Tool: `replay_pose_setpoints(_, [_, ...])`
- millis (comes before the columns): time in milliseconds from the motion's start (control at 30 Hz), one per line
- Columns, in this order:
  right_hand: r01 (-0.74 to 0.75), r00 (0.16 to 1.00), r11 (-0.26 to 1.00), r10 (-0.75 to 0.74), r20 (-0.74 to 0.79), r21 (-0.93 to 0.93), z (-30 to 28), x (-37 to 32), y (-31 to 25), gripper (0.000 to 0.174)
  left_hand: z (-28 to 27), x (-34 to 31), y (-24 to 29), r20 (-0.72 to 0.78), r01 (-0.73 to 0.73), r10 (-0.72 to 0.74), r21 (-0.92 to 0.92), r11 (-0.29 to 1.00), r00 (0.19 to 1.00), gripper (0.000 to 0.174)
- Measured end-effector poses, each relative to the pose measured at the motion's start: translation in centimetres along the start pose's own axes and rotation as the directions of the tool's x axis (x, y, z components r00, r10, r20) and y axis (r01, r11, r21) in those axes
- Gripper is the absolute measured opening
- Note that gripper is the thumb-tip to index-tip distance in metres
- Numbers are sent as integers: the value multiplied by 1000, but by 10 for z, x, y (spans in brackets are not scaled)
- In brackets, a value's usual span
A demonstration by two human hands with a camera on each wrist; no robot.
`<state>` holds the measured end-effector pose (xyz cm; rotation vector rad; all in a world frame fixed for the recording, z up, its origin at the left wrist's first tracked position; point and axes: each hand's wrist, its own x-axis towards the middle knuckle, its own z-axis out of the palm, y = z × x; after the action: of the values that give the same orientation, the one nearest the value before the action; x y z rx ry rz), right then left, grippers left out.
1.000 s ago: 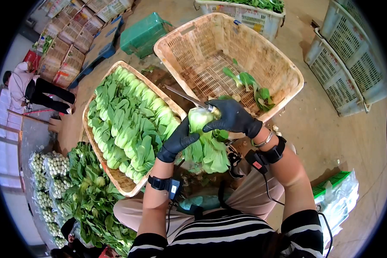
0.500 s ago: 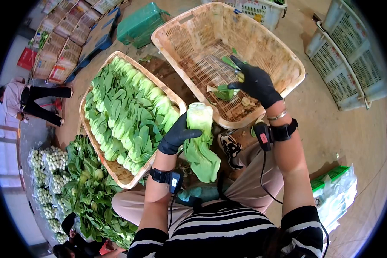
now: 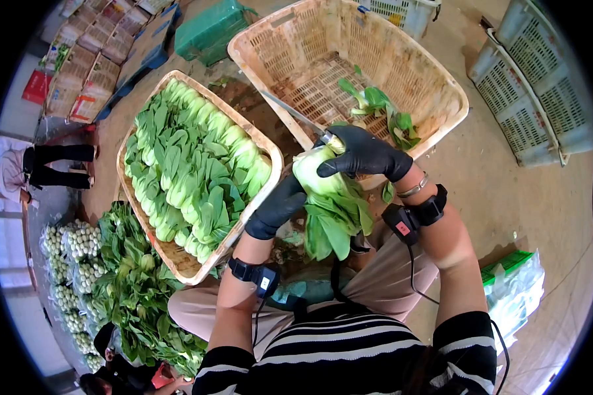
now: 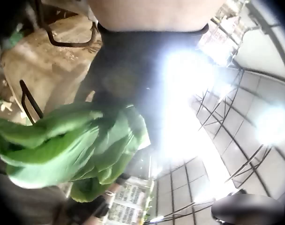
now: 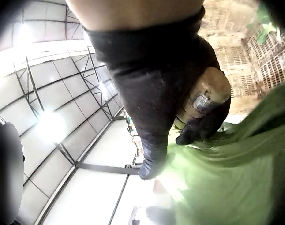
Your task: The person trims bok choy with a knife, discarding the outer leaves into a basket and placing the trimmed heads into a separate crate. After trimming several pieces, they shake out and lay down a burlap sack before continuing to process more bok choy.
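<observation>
A head of bok choy (image 3: 333, 207) hangs over the person's lap, its pale base up and its leaves down. The gloved left hand (image 3: 277, 207) grips it from the left side; in the left wrist view, its leaves (image 4: 81, 145) spread below the dark glove. A knife (image 3: 296, 118) is in the gloved right hand (image 3: 369, 155), its blade pointing toward the upper left. The right wrist view shows the knife's wooden handle (image 5: 210, 91) held within the curled fingers. The right thumb lies against the bok choy's base.
A crate (image 3: 267, 164) of neatly rowed bok choy stands at left. Ahead, a larger dirty crate (image 3: 441, 122) holds a few loose leaves (image 3: 372, 99). Leafy greens (image 3: 141, 289) are piled at lower left. Stacked crates (image 3: 520, 99) and a plastic bag (image 3: 514, 296) sit at right.
The right hand with the knife swung out over the large crate beside a loose leaf, then came back to the bok choy. The left hand kept its grip and the bok choy has turned.
</observation>
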<state>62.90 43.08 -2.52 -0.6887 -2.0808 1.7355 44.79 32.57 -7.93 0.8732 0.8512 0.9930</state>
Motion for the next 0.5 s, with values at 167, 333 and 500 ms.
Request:
replay_pose_setpoints(167, [187, 982, 981, -187, 14, -43, 0, -2, -4, 36, -4, -8, 2, 97, -140, 123, 188, 972, 988, 74])
replay_pose_setpoints(333, [-204, 818, 593, -334, -469, -779, -45, -14, 23, 36, 4, -6, 32, -85, -68, 144, 582, 811, 986, 76])
replay_pose_setpoints(500, [-119, 944, 992, 103, -313, -35, -21, -21, -17, 42, 15, 8, 26, -157, -106, 257, 624, 774, 953, 78])
